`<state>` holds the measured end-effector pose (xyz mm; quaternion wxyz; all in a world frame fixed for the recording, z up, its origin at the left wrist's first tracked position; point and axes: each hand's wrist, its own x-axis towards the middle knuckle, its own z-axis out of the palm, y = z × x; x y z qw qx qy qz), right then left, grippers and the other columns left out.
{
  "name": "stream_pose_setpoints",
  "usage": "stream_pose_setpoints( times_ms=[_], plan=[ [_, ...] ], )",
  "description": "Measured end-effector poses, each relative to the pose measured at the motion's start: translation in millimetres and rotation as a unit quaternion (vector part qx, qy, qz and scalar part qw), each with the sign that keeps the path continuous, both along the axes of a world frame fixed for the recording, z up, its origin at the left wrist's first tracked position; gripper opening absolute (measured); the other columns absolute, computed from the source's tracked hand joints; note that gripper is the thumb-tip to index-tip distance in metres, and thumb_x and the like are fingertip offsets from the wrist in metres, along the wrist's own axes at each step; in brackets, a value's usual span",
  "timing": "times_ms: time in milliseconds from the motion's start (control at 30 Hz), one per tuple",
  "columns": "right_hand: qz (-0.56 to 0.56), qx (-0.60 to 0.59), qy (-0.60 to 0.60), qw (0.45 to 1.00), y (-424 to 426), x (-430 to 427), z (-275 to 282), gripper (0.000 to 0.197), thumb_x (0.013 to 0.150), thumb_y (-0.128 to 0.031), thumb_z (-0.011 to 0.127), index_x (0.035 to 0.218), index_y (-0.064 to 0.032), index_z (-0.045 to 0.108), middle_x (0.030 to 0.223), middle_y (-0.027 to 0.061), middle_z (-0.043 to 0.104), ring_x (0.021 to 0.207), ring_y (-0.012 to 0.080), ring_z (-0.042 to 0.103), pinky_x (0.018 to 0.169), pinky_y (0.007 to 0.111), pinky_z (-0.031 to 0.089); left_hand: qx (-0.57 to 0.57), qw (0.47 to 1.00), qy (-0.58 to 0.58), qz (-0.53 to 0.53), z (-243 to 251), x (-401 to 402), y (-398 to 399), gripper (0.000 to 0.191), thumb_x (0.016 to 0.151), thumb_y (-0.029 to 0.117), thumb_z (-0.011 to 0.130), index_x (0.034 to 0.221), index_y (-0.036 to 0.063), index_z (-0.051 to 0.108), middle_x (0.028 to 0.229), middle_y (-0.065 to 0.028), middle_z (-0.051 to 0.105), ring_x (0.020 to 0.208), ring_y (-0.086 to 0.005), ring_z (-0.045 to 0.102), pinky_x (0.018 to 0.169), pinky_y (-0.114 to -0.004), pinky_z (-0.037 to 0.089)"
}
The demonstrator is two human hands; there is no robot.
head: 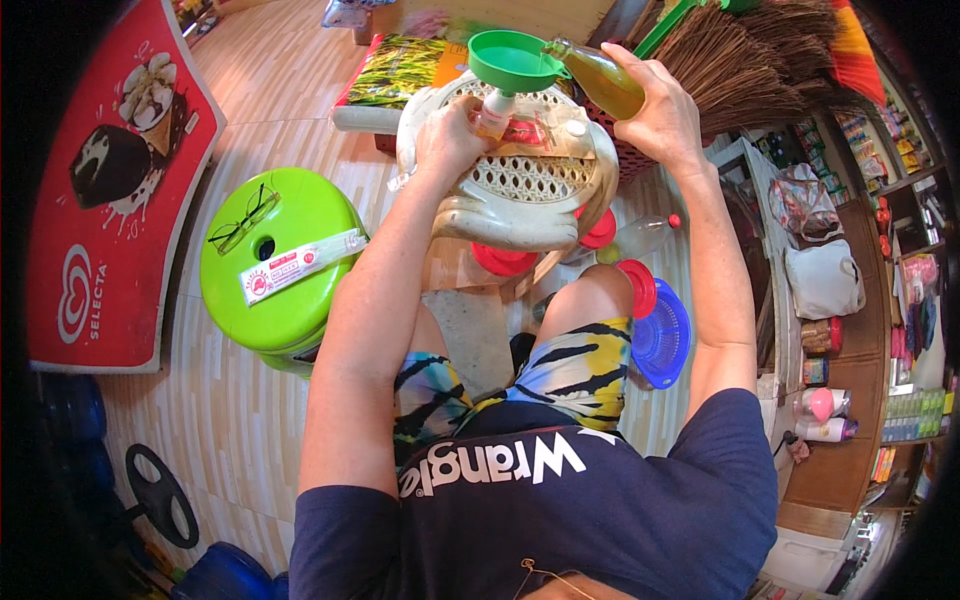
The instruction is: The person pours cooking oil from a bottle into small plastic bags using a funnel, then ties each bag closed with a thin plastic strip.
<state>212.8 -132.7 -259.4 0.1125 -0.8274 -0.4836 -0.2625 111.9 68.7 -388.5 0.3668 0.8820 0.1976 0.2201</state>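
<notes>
My left hand (pixel 452 140) grips a small clear bottle (pixel 494 114) above the seat of a cream plastic stool (pixel 517 217) with a woven-pattern top. A green funnel (pixel 508 61) stands in the bottle's mouth. In my right hand (pixel 664 112) is a glass bottle (pixel 604 79) of yellowish liquid, tilted with its mouth over the funnel's right rim. Whether liquid is flowing cannot be made out. Beneath them a brown paper packet (pixel 559 135) with a red print lies on the stool, and a white cap (pixel 576 128) rests on it.
To the left, a lime-green stool (pixel 285 187) carries eyeglasses (pixel 244 219) and a printed plastic pack (pixel 300 264). Red-lidded containers (pixel 502 261), a clear plastic bottle (pixel 637 236) and a blue basket (pixel 661 337) sit near my knees. Broom bristles (pixel 742 64) and stocked shelves (pixel 832 480) flank the right.
</notes>
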Motion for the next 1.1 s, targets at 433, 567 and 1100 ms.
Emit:
stream_pose_setpoints(
  times_ms=[433,567,1100],
  plan=[
    [-0.001,0.003,0.002,1.0,-0.1,-0.4,-2.1,0.074,0.056,-0.005,0.064,0.123,-0.0293,0.047,0.082,0.007,0.052,0.084,0.0272,0.057,0.072,0.038,0.049,0.001,1.0,-0.006,-0.004,-0.8,-0.8,0.2,0.054,0.057,0.023,0.078,0.106,0.0081,0.06,0.096,-0.0121,0.065,0.088,-0.0249,0.062,0.077,-0.035,0.048],
    [-0.006,0.001,0.002,1.0,-0.3,-0.2,-1.8,0.074,0.056,-0.005,0.064,0.123,-0.0294,0.047,0.082,0.007,0.052,0.084,0.0273,0.057,0.072,0.038,0.049,-0.005,1.0,-0.009,-0.005,1.1,-1.5,-1.5,0.054,0.057,0.023,0.079,0.105,0.008,0.06,0.096,-0.012,0.065,0.088,-0.0245,0.062,0.077,-0.035,0.047],
    [-0.015,-0.005,0.006,1.0,1.3,-5.1,1.2,0.075,0.054,-0.003,0.064,0.123,-0.0287,0.047,0.088,0.0067,0.055,0.087,0.0275,0.057,0.074,0.038,0.049,-0.009,1.0,-0.004,-0.004,0.2,-1.0,0.3,0.052,0.058,0.023,0.078,0.105,0.0107,0.06,0.095,-0.0107,0.065,0.088,-0.0251,0.062,0.077,-0.036,0.047]
  ],
)
